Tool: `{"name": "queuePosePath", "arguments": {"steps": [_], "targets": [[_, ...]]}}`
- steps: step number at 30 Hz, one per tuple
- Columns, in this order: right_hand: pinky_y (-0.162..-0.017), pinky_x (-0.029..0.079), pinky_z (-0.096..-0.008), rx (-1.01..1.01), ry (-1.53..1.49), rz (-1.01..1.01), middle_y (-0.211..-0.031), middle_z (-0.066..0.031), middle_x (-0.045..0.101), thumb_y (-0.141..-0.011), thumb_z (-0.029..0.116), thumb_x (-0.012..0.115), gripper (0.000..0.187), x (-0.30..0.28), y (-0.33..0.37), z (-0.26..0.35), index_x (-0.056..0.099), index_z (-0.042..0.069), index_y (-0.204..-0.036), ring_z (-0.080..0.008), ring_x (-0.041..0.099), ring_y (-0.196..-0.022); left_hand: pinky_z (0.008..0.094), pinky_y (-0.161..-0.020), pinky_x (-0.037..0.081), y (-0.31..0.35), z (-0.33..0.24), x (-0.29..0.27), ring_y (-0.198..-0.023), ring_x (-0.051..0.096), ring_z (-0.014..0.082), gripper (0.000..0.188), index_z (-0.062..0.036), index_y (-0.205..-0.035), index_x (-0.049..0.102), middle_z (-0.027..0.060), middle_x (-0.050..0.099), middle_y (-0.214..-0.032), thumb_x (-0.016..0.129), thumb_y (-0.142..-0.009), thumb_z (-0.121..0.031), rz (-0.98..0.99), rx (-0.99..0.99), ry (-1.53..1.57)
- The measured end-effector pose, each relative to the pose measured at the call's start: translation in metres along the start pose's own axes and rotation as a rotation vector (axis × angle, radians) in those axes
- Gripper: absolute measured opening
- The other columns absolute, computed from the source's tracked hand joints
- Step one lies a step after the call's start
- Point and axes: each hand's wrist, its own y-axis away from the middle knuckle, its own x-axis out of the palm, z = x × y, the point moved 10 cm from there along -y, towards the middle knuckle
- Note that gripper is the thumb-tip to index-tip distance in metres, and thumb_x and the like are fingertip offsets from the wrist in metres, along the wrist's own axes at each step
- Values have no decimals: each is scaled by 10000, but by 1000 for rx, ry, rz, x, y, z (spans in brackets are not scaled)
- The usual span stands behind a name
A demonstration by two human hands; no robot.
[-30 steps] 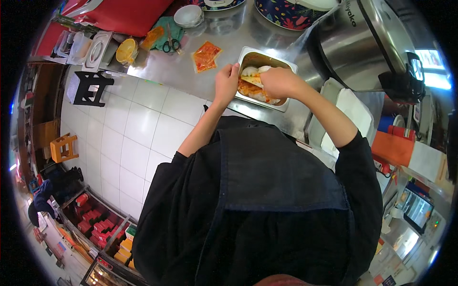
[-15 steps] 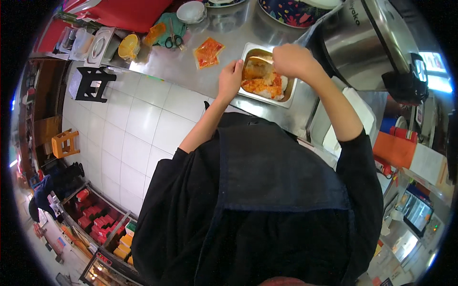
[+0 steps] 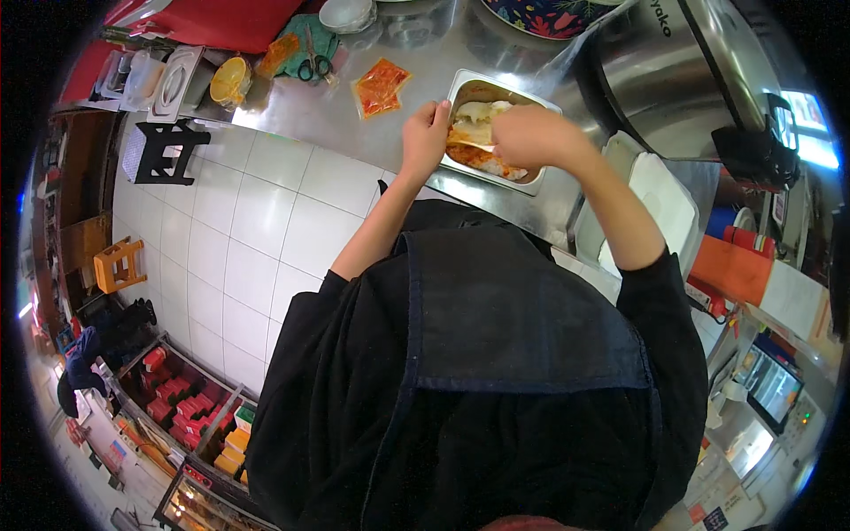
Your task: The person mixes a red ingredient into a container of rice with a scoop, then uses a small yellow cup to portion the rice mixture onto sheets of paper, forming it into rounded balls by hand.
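Observation:
A rectangular metal pan [image 3: 482, 88] stands on the steel counter, holding white, lumpy food [image 3: 478, 113] that looks like rice, partly stained with orange-red sauce. My left hand [image 3: 426, 140] grips the pan's left rim, thumb on top. Over the pan's right side, my right hand [image 3: 538, 137] is closed around a spoon [image 3: 471, 142]. The spoon's bowl is in the food, and its handle is mostly hidden by the fist. To the left of the pan lies a flat clear packet [image 3: 382, 87] with orange-red contents.
Black-handled scissors [image 3: 313, 65] lie on a green cloth [image 3: 297, 55] farther left, near a yellow bowl [image 3: 230, 82]. A large steel appliance [image 3: 673, 80] stands close on the right, with a white tray [image 3: 660, 199] below it. A floral-patterned container [image 3: 540, 16] sits behind the pan.
My right hand has moved down and toward me with the spoon, from the far part of the pan to its middle. White food now shows at the far end. My left hand stays on the rim.

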Motion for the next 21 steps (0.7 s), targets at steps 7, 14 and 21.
{"name": "queuePosePath", "arguments": {"steps": [7,14,21], "targets": [[-623,483,-412,64,51,-22,-711,-180,630,-718,212,575,208,0,-39,-43,667,26,-720,-323,619,-680,335,-547,377,-1,-13,1,-553,437,158,365,33,-734,529,119,484,-570,476,-891,-291,12,21,-62],[-678,509,-389,-1,77,72,-826,-179,647,-687,159,560,223,10,-15,-2,666,9,-814,-288,633,-786,341,-546,370,-4,2,4,-548,421,170,367,35,-737,519,128,476,-570,464,-898,-290,15,-2,-27],[-572,498,-371,52,-77,89,-729,-167,650,-676,226,611,274,8,-58,-60,665,-20,-782,-267,629,-628,320,-522,356,0,-11,1,-535,395,132,377,25,-705,508,71,454,-542,451,-907,-288,-13,57,-56]]}}
